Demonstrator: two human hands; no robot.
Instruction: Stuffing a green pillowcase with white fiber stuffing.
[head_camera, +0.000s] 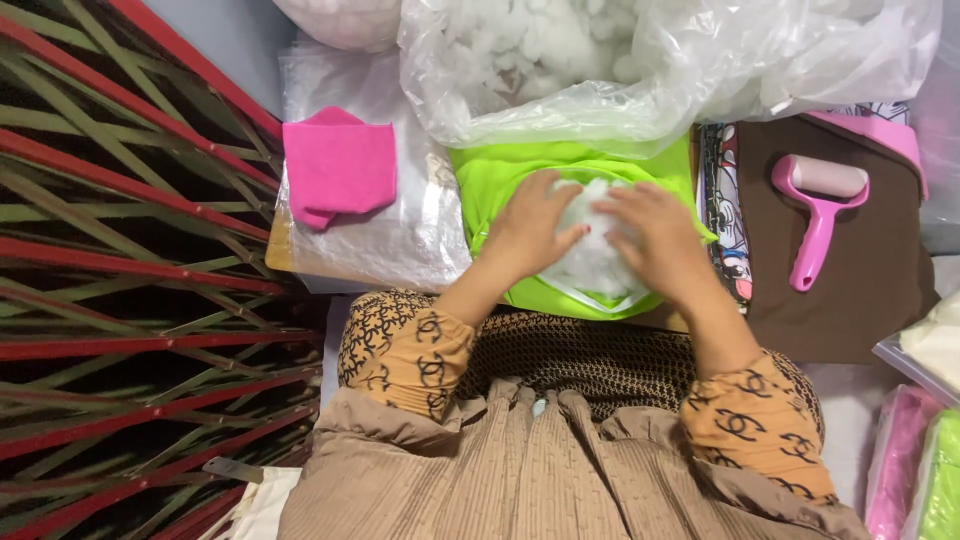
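Big clear plastic bag (640, 70) of white stuffing sits at the top of the bench (860, 400). Just below it, a lime green cover (500, 180), a wad of white stuffing (595, 255) on it. Left hand (530, 225) and right hand (660, 240) press flat on that wad from both sides, fingers spread, each grip wide. Brown cloth (870, 290) right, pink lint roller (820, 205) on it; folded pink cloth (338, 165) left.

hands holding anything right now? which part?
Both hands press on a clump of white stuffing inside the lime-green fabric cover. Left hand is on its left side, right hand on its right. Whether fingers actually close on it cannot be told.
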